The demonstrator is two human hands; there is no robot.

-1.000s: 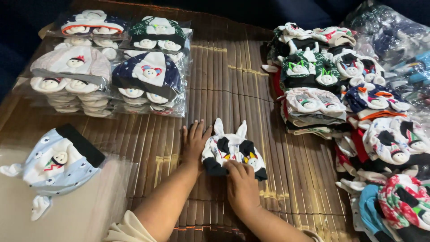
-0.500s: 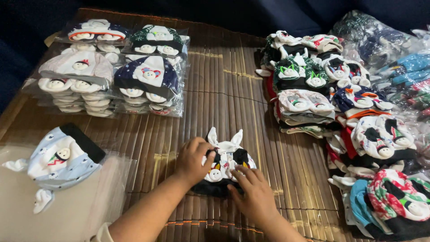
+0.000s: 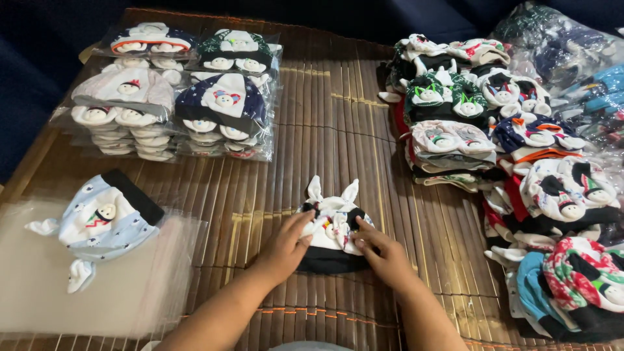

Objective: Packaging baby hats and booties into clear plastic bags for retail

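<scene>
Black-and-white hat (image 3: 333, 229) under flat hands (image 3: 286, 247)

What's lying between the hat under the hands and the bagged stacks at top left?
Nothing: in the head view, only bare bamboo mat separates the black-and-white hat from the bagged hat stacks.

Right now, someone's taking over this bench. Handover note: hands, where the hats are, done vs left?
Left hand: flat on the left side of the black-and-white hat, gripping nothing.
Right hand: fingers on the hat's right side, same.
The hat lies mid-mat, ears pointing away.
Done: bagged hats stacked far left.
In progress: light blue hat lies on clear bags, left.
Left: loose hats piled on the right, unbagged.
</scene>
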